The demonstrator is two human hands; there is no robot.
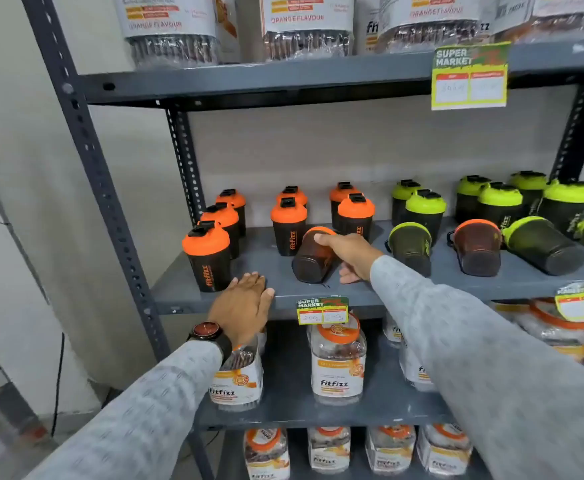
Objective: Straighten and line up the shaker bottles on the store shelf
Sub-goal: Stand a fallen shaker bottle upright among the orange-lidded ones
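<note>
We find our right hand (347, 252) wrapped over a toppled orange-lidded bottle (313, 258) lying on its side at the middle of the grey shelf (370, 289), thumb on top, fingers under. Our left hand (243, 306) lies flat and empty on the shelf's front edge, just beside an upright orange-lidded bottle (208, 258). Three more bottles (477, 247) lie tipped to the right.

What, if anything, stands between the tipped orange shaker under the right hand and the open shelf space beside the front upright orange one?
Nothing visible does. The right hand grips the tipped orange shaker, and the shelf toward the front upright orange shaker is bare. Only the left hand rests at the front edge there.
</note>
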